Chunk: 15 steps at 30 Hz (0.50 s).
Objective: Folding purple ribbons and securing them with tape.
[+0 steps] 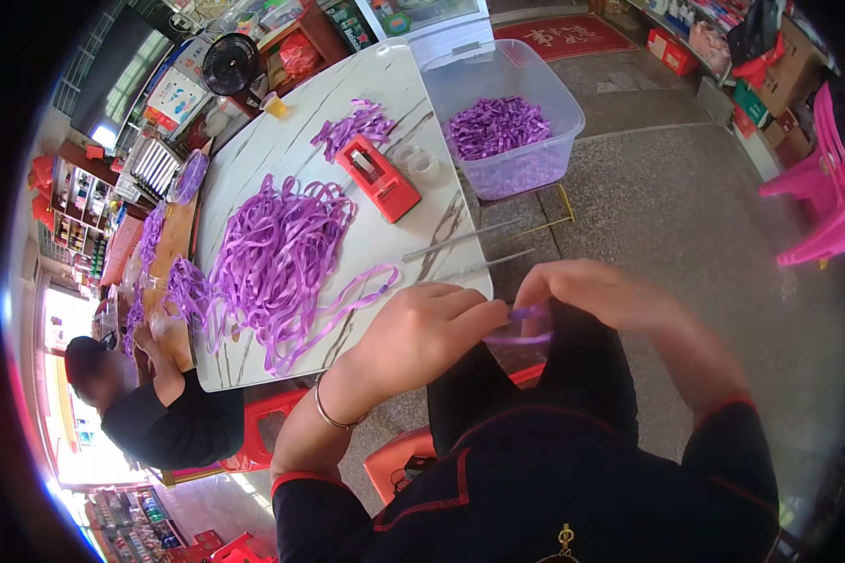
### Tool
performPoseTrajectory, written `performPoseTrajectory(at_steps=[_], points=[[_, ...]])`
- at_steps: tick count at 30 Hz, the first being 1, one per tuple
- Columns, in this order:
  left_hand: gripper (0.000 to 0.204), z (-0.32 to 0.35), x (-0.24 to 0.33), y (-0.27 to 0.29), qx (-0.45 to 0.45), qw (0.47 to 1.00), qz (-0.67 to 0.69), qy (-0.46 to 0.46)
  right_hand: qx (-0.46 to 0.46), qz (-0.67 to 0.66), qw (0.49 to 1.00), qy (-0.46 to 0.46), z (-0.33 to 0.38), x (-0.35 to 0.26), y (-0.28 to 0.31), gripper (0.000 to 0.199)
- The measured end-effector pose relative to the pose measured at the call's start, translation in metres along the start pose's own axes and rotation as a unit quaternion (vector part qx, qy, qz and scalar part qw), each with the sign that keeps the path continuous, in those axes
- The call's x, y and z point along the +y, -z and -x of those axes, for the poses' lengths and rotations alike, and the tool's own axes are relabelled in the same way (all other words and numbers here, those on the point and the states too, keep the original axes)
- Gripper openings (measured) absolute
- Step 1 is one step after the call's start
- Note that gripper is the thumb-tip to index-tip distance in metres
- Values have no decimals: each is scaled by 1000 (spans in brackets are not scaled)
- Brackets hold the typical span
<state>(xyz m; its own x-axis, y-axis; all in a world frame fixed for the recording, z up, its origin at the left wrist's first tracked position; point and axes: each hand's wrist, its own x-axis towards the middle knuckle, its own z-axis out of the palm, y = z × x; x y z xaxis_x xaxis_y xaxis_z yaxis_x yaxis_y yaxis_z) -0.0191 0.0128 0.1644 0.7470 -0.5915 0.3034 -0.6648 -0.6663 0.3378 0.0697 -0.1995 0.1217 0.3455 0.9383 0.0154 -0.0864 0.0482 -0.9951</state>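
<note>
Just off the table's near edge, over my lap, a purple ribbon [526, 338] forms a small loop between my hands. My left hand [432, 324] is closed, its fingertips pinching the ribbon. Opposite it, my right hand [577, 286] curls round the other side of the loop, slightly blurred, with its fingertips partly hidden. A large tangled heap of purple ribbon loops [277, 253] lies on the table to the left, one strand reaching toward my left hand. Two thin metal rods [465, 238] jut past the table edge close to my hands.
On the marble-patterned table [244, 361] stand a red tape dispenser [378, 178], clear tape rolls [422, 166], a smaller ribbon pile [355, 127] and a cup [274, 105]. A clear bin [526, 174] of purple pieces stands right. Another person [160, 413] sits left; a pink chair [831, 188] stands far right.
</note>
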Motion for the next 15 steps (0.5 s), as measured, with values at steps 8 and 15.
performPoseTrajectory(at_steps=[8, 15], points=[[22, 3, -7, -1, -23, 999, -43, 0, -80, -42, 991, -103, -15, 3, 9, 27], [9, 2, -19, -19, 20, 970, 220, 104, -62, -30, 995, -68, -18, 14, 13, 18]])
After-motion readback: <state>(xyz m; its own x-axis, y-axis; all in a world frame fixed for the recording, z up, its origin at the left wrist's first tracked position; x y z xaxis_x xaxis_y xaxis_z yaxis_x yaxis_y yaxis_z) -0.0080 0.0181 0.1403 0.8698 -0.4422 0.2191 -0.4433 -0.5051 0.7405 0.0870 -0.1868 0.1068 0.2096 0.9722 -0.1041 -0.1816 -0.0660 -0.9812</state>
